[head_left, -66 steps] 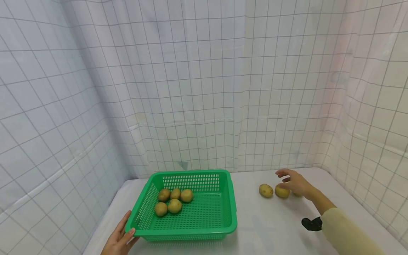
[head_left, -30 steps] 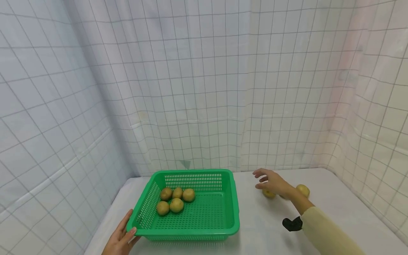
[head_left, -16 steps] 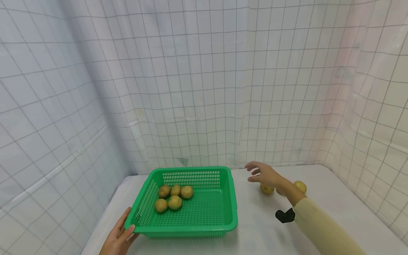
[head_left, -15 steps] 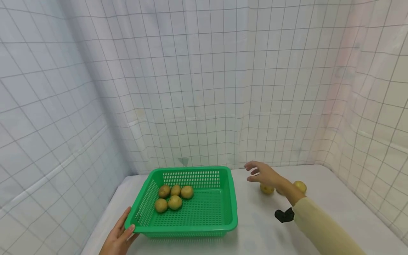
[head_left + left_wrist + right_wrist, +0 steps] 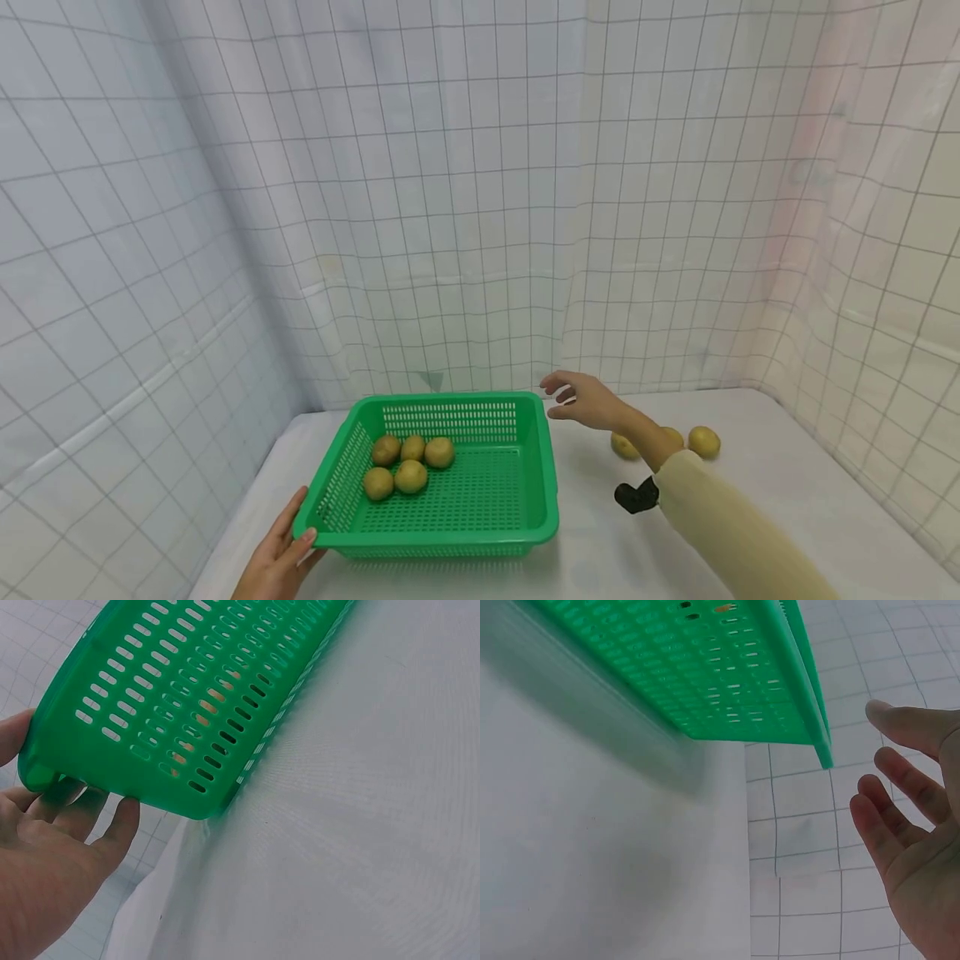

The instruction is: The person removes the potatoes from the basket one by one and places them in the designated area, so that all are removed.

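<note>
The left hand [image 5: 273, 557] is pinching the green basket [image 5: 427, 540], probably steadying it. Five potatoes [image 5: 411, 477] are sitting inside. Beside its far right corner, the empty right hand [image 5: 588, 400] is hovering, loosely spread. Farther right, three potatoes [image 5: 703, 442] are lying, two half-hidden, maybe touching.

Left grip [image 5: 273, 560] pinching; right grip [image 5: 591, 402] hovering, loosely curved.

A small screened-off booth [image 5: 112, 250]: rippled, creased white sheets printed with a thin grey grid [image 5: 465, 208] hang at the left, back and right, closing in a smooth white worktop [image 5: 600, 542]. Whether it stands in a home, lab or workshop cannot be told.
</note>
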The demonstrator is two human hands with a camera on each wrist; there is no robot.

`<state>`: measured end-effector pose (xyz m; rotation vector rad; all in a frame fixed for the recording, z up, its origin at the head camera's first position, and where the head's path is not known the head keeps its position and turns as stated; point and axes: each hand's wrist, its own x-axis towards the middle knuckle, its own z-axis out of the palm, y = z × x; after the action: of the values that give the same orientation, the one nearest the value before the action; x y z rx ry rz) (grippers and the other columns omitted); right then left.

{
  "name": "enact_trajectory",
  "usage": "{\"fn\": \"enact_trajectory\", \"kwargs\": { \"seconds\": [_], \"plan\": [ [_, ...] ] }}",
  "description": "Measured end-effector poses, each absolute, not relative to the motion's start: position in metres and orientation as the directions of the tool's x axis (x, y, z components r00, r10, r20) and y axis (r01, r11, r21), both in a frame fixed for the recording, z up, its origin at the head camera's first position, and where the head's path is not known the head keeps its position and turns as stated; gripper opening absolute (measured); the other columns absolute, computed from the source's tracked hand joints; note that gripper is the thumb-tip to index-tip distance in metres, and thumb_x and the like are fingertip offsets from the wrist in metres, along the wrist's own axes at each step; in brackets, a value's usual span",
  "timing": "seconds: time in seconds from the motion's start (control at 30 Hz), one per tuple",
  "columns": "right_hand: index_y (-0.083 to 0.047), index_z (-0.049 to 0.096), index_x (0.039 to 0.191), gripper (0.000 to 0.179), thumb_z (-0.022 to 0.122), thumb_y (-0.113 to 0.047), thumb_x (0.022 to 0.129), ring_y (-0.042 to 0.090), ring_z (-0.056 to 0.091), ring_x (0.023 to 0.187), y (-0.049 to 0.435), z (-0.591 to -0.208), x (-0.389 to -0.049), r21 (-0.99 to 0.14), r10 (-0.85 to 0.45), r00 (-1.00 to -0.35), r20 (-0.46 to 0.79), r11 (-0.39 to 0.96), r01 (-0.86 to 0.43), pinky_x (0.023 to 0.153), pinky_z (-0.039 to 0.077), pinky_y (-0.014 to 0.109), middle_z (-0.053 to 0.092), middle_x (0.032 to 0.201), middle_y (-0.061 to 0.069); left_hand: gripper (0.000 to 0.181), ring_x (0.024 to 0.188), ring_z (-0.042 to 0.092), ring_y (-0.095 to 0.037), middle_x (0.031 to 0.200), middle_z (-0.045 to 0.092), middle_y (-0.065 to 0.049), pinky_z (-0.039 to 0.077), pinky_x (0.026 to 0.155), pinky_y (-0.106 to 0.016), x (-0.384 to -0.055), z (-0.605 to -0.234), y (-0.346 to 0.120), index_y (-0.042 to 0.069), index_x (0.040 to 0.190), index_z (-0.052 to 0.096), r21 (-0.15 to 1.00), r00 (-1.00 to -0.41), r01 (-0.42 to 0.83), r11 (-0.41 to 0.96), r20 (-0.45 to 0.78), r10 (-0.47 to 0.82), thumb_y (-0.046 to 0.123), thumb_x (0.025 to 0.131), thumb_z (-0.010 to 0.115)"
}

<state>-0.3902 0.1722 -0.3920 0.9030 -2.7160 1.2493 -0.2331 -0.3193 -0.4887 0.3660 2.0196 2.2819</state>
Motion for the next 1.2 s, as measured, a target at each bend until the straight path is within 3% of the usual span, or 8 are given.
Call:
{"fn": "enact_trajectory", "kwargs": {
  "seconds": [0.17,0.5,0.93,1.07,1.13,1.2],
  "plan": [
    [-0.001,0.061,0.135,0.039,0.071,-0.004,0.097,0.041,0.061,0.117,0.155,-0.385,-0.391,-0.691,-0.532,-0.806,0.259,0.481,-0.539,0.093,0.055,0.043,0.061,0.131,0.022,0.084,0.118,0.048,0.014,0.158,-0.028,-0.035,0.048,0.089,-0.019,-0.233,-0.49,-0.321,-0.001,0.158,-0.024,0.985,-0.966,0.103,-0.14,0.133,0.222,0.009,0.112,0.045],
    [-0.003,0.063,0.133,0.038,0.071,-0.004,0.096,0.043,0.061,0.118,0.127,-0.378,-0.398,-0.684,-0.586,-0.761,0.278,0.436,-0.585,0.093,0.055,0.04,0.063,0.128,0.015,0.083,0.119,0.048,0.014,0.16,-0.024,-0.03,0.047,0.09,-0.019,-0.235,-0.492,-0.321,0.0,0.159,-0.022,0.986,-0.971,0.095,-0.134,0.121,0.208,0.011,0.112,0.045],
    [-0.005,0.062,0.135,0.04,0.074,-0.007,0.097,0.035,0.063,0.117,0.088,-0.372,-0.405,-0.704,-0.623,-0.733,0.273,0.39,-0.593,0.094,0.054,0.039,0.064,0.128,0.014,0.08,0.119,0.048,0.013,0.16,-0.027,-0.027,0.047,0.09,-0.019,-0.235,-0.495,-0.325,0.0,0.158,-0.025,0.983,-0.966,0.098,-0.156,0.132,0.223,0.009,0.113,0.041],
    [-0.004,0.061,0.137,0.042,0.074,-0.007,0.097,0.038,0.062,0.117,0.074,-0.376,-0.407,-0.731,-0.633,-0.726,0.267,0.358,-0.581,0.093,0.053,0.037,0.061,0.132,0.021,0.081,0.119,0.048,0.013,0.164,-0.02,-0.016,0.047,0.09,-0.019,-0.234,-0.495,-0.325,-0.001,0.157,-0.025,0.983,-0.968,0.097,-0.153,0.129,0.216,0.01,0.113,0.042],
    [-0.005,0.06,0.138,0.043,0.073,-0.007,0.097,0.038,0.062,0.118,0.068,-0.377,-0.407,-0.741,-0.641,-0.724,0.252,0.354,-0.571,0.094,0.053,0.037,0.06,0.134,0.023,0.081,0.119,0.048,0.013,0.166,-0.009,-0.011,0.048,0.09,-0.019,-0.235,-0.495,-0.325,-0.001,0.158,-0.023,0.984,-0.97,0.097,-0.149,0.127,0.207,0.01,0.112,0.043],
    [-0.005,0.06,0.138,0.043,0.074,-0.007,0.097,0.037,0.062,0.117,0.063,-0.377,-0.407,-0.743,-0.646,-0.723,0.245,0.354,-0.568,0.094,0.053,0.037,0.06,0.134,0.022,0.082,0.119,0.048,0.013,0.165,-0.007,-0.014,0.047,0.09,-0.019,-0.235,-0.495,-0.324,-0.001,0.158,-0.023,0.983,-0.968,0.106,-0.151,0.137,0.21,0.01,0.112,0.044]
  ]
}}
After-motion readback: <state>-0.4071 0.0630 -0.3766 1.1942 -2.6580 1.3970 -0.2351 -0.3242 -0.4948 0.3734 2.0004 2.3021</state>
